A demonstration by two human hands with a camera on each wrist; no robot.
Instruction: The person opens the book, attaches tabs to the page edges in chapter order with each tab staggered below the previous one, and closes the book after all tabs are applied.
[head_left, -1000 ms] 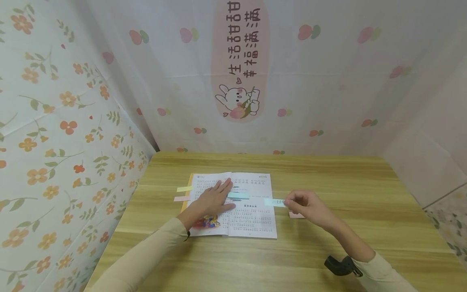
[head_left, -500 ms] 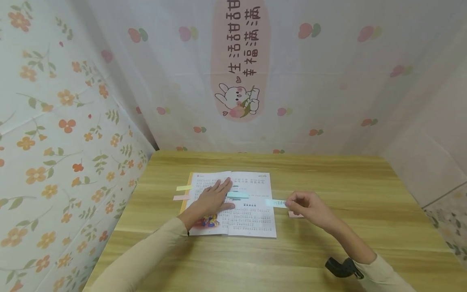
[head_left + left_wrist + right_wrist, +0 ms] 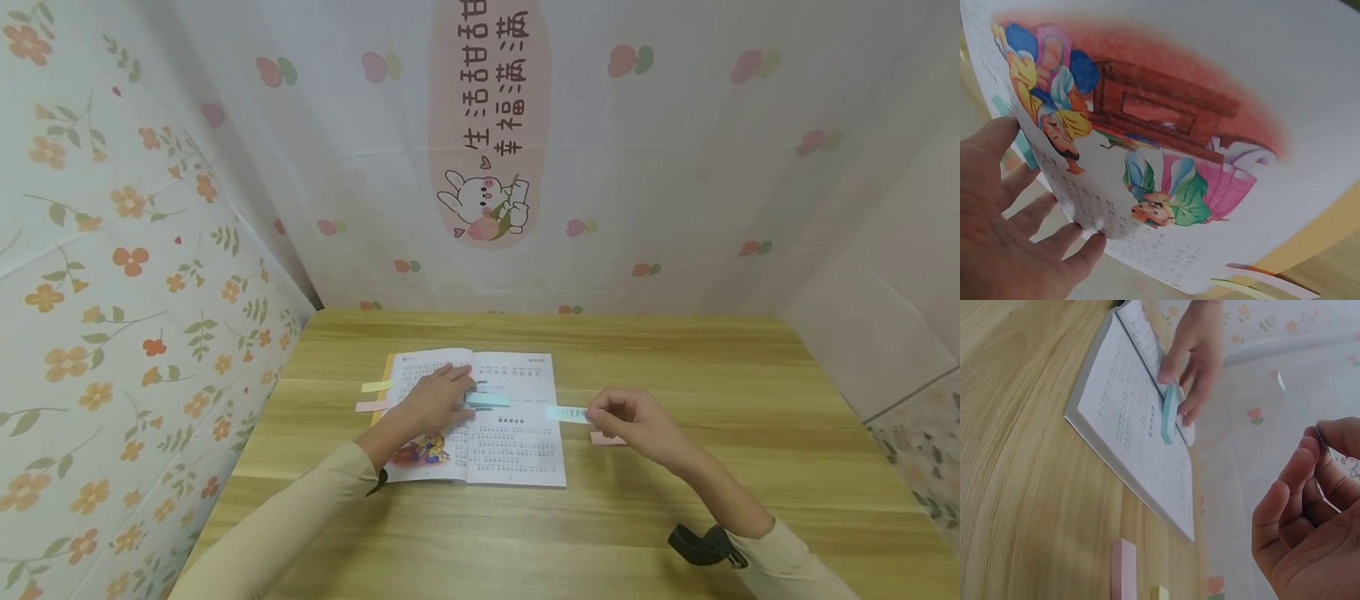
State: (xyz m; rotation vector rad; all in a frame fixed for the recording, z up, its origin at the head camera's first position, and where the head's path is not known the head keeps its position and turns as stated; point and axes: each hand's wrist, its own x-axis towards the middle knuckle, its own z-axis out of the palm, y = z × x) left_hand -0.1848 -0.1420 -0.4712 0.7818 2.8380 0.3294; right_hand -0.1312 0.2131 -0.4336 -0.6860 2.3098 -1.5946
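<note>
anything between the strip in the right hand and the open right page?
Nothing visible. The right hand pinches the pale green strip just past the right page; the teal sticky pad and left hand sit by the gutter.

A: Pink pad (image 3: 603, 439), where's it at?
B: Flat on the wood table (image 3: 675, 350), just under the right hand (image 3: 637, 421) fingers.
A: Other bits?
B: Yellow tab (image 3: 377, 387) & pink tab (image 3: 371, 407), both left of the left hand (image 3: 435, 400) fingers, near each other. Bunny banner (image 3: 487, 125) on the wall, well beyond the fingertips.
</note>
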